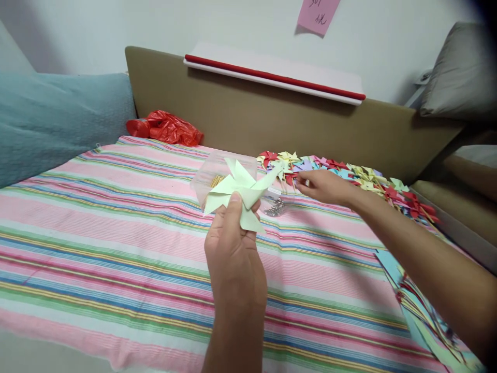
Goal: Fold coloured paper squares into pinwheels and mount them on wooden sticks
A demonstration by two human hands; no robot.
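Observation:
A pale green paper pinwheel (243,186) is pinched in my left hand (235,238), its thumb pressed on the centre and its folded blades spread out. Behind it stands a clear plastic box (204,173) with gold-coloured sticks (217,181) inside, partly covered by the pinwheel. Small silvery pins (275,208) lie in a clear container just right of the pinwheel. Over on the right, my right hand (324,185) is above the cloth near that container, fingers bent together. Whatever its fingertips may hold is too small to make out.
Many coloured paper pinwheels on sticks (365,178) line the back right. Paper strips (421,311) lie under my right forearm. A red plastic bag (174,129) rests at the back left, beside a blue cushion (66,122). A striped cloth (116,248) covers the bed.

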